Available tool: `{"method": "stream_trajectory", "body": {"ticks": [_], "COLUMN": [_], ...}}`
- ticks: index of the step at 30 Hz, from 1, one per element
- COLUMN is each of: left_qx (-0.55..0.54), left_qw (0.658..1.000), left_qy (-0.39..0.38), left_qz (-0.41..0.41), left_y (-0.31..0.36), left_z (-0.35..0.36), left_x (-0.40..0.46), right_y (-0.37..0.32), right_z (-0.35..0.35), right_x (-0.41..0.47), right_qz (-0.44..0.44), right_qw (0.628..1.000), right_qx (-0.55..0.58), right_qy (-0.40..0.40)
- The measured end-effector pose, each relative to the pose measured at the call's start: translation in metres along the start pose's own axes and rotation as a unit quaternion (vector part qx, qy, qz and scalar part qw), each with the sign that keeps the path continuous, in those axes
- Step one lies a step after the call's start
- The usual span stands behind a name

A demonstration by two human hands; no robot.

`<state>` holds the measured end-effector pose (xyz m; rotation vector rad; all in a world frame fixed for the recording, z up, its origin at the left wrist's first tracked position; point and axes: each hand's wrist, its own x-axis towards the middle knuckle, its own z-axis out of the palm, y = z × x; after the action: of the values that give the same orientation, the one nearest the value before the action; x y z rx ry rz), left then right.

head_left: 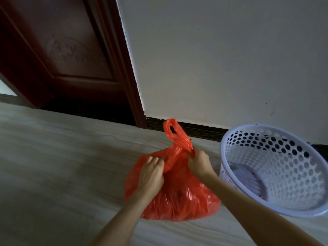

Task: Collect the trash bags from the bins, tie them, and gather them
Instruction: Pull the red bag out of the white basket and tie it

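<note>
A full red plastic trash bag (pixel 177 197) sits on the pale floor in the lower middle of the head view. My left hand (pixel 150 173) grips the bunched plastic at the bag's top left. My right hand (pixel 199 163) is closed on the base of one handle loop (pixel 174 133), which stands up above the bag. The two hands are close together over the bag's mouth. To the right stands a pale lavender perforated bin (pixel 229 157), tilted toward me, with no bag in it.
A white wall (pixel 221 59) with a dark patterned skirting (pixel 198 131) runs behind the bag and bin. A dark red wooden door (pixel 67 55) and its frame stand at the upper left. Pale floor (pixel 62 166) stretches to the left.
</note>
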<state>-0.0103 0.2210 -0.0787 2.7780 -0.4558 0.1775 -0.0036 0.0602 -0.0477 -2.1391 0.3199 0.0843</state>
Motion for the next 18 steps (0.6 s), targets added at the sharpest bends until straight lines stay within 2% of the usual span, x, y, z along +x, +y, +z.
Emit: {"method": "stream_trajectory", "body": {"ticks": [2, 5, 9, 15, 18], "left_qx": [0.073, 0.109, 0.104, 0.021, -0.088], "left_qw": [0.996, 0.991, 0.99, 0.998, 0.994], "left_qy": [0.01, 0.028, 0.05, 0.047, 0.052], "left_qz": [0.043, 0.07, 0.079, 0.043, -0.035], "left_y": [0.004, 0.006, 0.007, -0.004, -0.008], "left_z": [0.004, 0.007, 0.009, 0.018, 0.018], "left_x": [-0.005, -0.009, -0.007, -0.007, -0.005], "right_y": [0.003, 0.009, 0.011, 0.012, 0.015], "right_z": [0.003, 0.007, 0.012, 0.028, 0.028], "right_x": [-0.002, -0.004, -0.011, -0.021, -0.018], "right_qz": [-0.022, -0.061, -0.11, -0.165, -0.203], "right_qw": [0.999, 0.996, 0.993, 0.985, 0.97], "right_qx": [-0.024, 0.0, 0.021, -0.012, -0.105], "right_qy": [0.034, 0.07, 0.048, -0.055, -0.082]}}
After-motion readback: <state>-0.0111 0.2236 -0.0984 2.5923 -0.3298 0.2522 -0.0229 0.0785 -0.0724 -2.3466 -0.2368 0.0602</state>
